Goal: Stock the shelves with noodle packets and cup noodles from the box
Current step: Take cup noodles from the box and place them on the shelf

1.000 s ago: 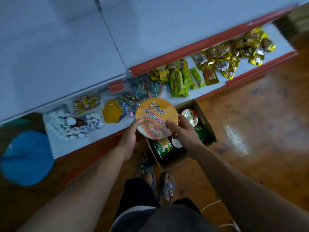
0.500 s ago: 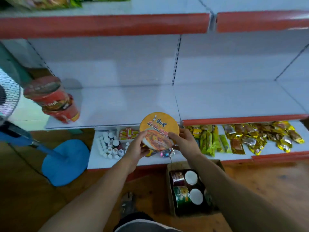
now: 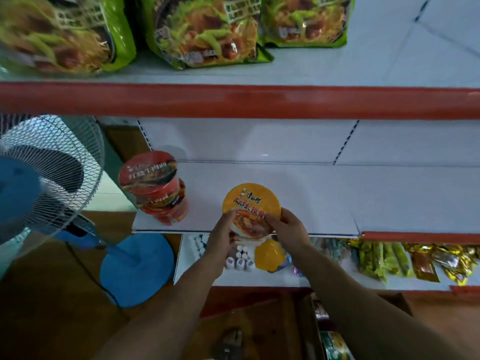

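Two hands hold one orange-lidded noodle bowl (image 3: pixel 250 201) over the front edge of the middle shelf (image 3: pixel 324 198), about midway along its left bay. The left hand (image 3: pixel 220 239) grips the bowl's left side with its fingers curled round the rim. The right hand (image 3: pixel 289 229) grips the right side, its thumb lying across the printed lid. The lid faces the camera, and the bowl hides its own base, so whether it touches the shelf board cannot be told.

On the left end of the middle shelf stand red cup noodles (image 3: pixel 153 185), one stacked on another, well apart from the bowl. Directly above the middle shelf runs the upper shelf (image 3: pixel 233 100) with its red front strip, and green noodle packets (image 3: pixel 205 29) lie in a row on it.

Just below the middle shelf, on the lower shelf (image 3: pixel 259 280), small white bottles (image 3: pixel 240 259) cluster under the left hand, with a round orange item (image 3: pixel 268 255) beside them under the right wrist. Further right on that level lie yellow-green sachets (image 3: pixel 376 258) and golden packets (image 3: pixel 454 258).

Left of the middle shelf stands a blue pedestal fan (image 3: pixel 44 178) on the wooden floor (image 3: pixel 52 307). Below and in front of the middle shelf, a cardboard box (image 3: pixel 309 323) sits on the floor, partly hidden by the right forearm, with a green cup (image 3: pixel 335 346) showing inside.
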{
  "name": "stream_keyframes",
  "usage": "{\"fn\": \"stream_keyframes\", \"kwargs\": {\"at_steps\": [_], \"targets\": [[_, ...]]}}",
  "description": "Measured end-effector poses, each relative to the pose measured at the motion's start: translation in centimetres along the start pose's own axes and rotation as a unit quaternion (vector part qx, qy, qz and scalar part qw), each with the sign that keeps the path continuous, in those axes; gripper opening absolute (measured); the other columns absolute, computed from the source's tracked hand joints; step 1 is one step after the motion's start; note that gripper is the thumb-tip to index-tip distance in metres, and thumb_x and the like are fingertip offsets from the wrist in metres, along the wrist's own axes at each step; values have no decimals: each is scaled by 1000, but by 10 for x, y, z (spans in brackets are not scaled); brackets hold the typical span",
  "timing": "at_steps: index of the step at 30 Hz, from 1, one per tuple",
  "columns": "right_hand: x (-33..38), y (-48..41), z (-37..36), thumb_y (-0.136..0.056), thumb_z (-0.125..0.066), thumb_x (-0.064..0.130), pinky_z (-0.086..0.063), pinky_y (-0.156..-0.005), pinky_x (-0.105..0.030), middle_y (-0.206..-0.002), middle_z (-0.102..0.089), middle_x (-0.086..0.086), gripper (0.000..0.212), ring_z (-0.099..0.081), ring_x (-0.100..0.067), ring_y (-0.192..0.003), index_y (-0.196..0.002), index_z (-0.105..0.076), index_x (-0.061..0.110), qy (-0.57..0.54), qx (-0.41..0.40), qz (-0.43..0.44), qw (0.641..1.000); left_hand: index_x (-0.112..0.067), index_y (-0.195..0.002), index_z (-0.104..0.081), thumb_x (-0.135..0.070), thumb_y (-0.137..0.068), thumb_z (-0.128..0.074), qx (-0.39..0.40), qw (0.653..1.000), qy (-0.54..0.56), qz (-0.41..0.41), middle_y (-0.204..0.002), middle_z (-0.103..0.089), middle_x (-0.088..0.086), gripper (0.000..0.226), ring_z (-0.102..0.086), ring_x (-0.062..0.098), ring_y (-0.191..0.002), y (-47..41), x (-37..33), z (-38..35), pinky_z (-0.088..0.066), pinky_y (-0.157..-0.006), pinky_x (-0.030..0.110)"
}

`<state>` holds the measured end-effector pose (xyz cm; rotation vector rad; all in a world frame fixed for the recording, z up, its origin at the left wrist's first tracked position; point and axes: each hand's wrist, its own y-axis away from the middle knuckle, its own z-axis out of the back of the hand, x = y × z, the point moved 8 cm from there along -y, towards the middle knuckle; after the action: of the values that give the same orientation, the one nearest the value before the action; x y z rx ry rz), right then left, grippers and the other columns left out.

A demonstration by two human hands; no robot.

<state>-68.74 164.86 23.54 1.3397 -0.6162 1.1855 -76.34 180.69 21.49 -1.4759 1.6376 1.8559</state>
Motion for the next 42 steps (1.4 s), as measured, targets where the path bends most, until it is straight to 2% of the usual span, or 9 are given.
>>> {"fn": "stream_keyframes", "kwargs": {"at_steps": [8,16,22,27,30,33,37,40,42], "targets": [[12,-39,-65,-91,-66,37,-53,-91,-51,-112,-65,-1,34,-62,-26,-104,-120,-60,20,24,-33,-41,998,-11,-135,-54,-42,-97,-54,-9,1000,17,23,-131,-59,12,49,-57,24,-122,-54,-18,58,-52,-88,27],[18,-60,-105,-87,-71,36,-54,-91,-50,-108,-70,-3,33,-64,-25,-103,-114,-66,17,45,-14,-51,998,-25,-106,-60,-39,-100,-52,-27,999,36,7,-129,-61,10,17,-58,20,-117,-86,-37,88,-48,-101,34],[16,-70,-112,-87,-71,35,-54,-91,-49,-112,-69,-2,38,-63,-25,-105,-120,-64,16,67,-21,-54,996,-27,-104,-59,-41,-98,-54,-29,999,37,24,-130,-62,9,16,-59,21,-118,-97,-35,93,-50,-101,35],[16,-71,-109,-87,-71,37,-55,-91,-49,-110,-69,-2,37,-63,-24,-103,-118,-65,16,79,-19,-55,995,-28,-111,-58,-50,-97,-52,-32,999,20,15,-129,-61,6,27,-59,18,-116,-97,-33,91,-52,-87,28],[15,-67,-101,-90,-66,36,-56,-83,-42,-111,-68,-1,37,-64,-24,-96,-120,-63,16,89,-20,-63,994,-33,-98,-59,-61,-95,-45,-34,999,-39,-1,-129,-62,4,31,-58,18,-113,-94,-33,90,-49,-98,37],[14,-62,-85,-93,-61,30,-53,-85,-38,-126,-64,-1,46,-65,-26,-106,-137,-54,16,109,-34,-68,991,-29,-101,-58,-60,-98,-38,-73,990,-114,-45,-130,-60,8,37,-56,25,-117,-85,-38,94,-46,-103,43],[14,-51,-58,-92,-62,27,-52,-96,-40,-126,-65,-2,44,-64,-28,-108,-134,-57,17,121,-57,-62,989,-17,-119,-60,-50,-101,-40,-135,967,-188,-109,-123,-61,8,42,-54,20,-99,-58,-42,96,-36,-80,30],[13,-38,-35,-90,-62,27,-52,-94,-38,-123,-67,-3,43,-65,-29,-107,-132,-58,18,121,-66,-57,989,-17,-131,-58,-44,-99,-51,-190,958,-174,-126,-133,-61,2,42,-56,22,-117,-37,-34,101,-37,-84,28],[11,-28,-19,-91,-62,27,-50,-90,-35,-123,-66,-4,43,-65,-29,-107,-132,-58,18,122,-64,-51,989,-17,-124,-63,-38,-96,-59,-217,951,-159,-153,-126,-65,4,35,-59,23,-115,-22,-31,98,-42,-83,29]]}}
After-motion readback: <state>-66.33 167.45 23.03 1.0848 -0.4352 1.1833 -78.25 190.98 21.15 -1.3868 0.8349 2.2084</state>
